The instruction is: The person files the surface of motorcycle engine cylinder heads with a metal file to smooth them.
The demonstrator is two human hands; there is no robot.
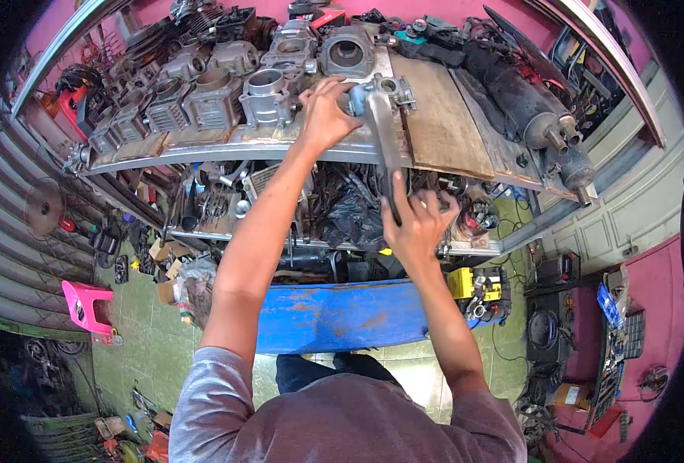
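Observation:
My left hand is at the shelf's front edge, its fingers curled against a small bluish-grey metal part. My right hand grips the lower end of a long flat grey metal tool, whose wide upper end reaches the small part. Just right of that end sits a small metal body with a round opening. Left of my left hand stands a grey engine cylinder, and behind it lies a casting with a large round hole.
More cylinders line the metal-edged shelf to the left. Dark exhaust mufflers lie at the right. A lower shelf holds tangled parts. Nearer are a blue bench, a yellow case and a pink stool.

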